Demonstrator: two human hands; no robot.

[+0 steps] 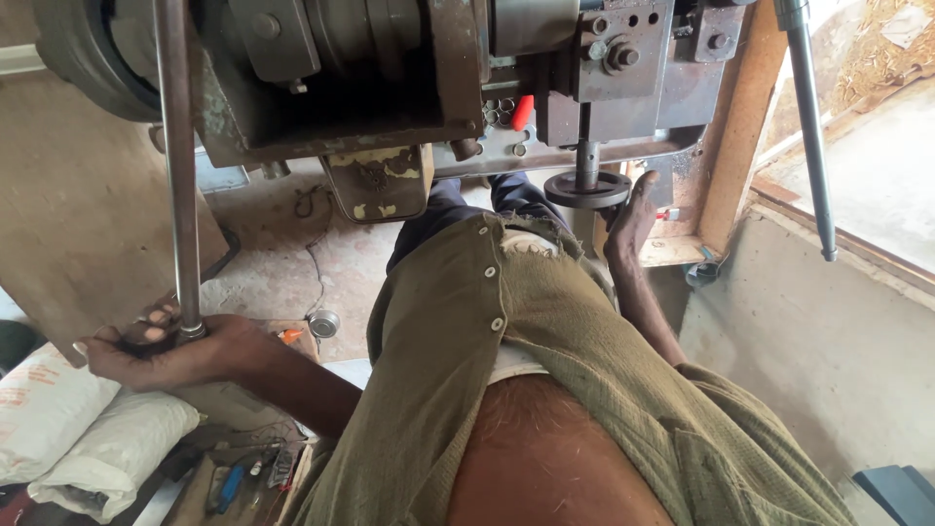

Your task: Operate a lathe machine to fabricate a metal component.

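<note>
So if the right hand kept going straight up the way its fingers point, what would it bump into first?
The right hand points up at the dark round handwheel under the machine. It would meet that wheel first; it looks nearly touching already, though depth is hard to judge.

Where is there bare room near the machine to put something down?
Bare floor lies between the steel rod in the left hand and the trouser legs. The concrete ledge at the right is bare too. It is crowded by the white sacks and the tools.
</note>
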